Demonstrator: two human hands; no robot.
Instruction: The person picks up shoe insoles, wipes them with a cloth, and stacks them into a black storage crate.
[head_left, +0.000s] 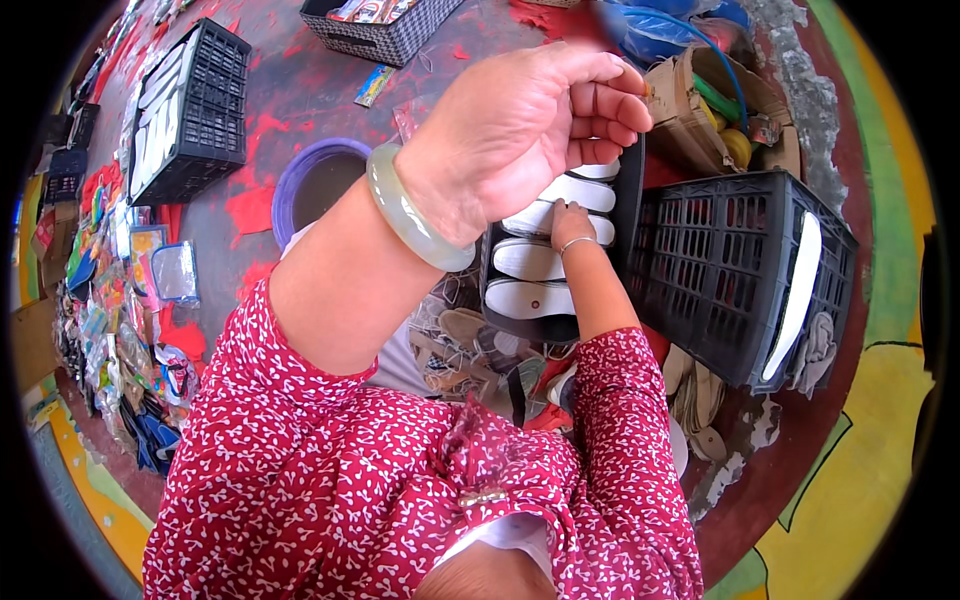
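Note:
My left hand [540, 125] is raised close to the camera. A pale bangle [412, 215] circles its wrist. Its fingers curl loosely towards the palm with the thumb above them, and whatever they may hold is hidden. Lower down, my right hand [572, 224] reaches into a dark crate [625, 195] where several white shoe soles [530, 298] lie in a row. Its fingers are bent around the edge of one white shoe sole [535, 218] in the middle of the row. A thin bracelet [577, 242] sits on that wrist.
A black slotted crate [700, 260] stands at right, with a white strip [795, 295] and grey cloth [818, 350] on its side. A purple basin [285, 200] of dark liquid and a crate of white soles [215, 105] are left. Behind stands a cardboard box [690, 115]; packaged goods [130, 340] line the left.

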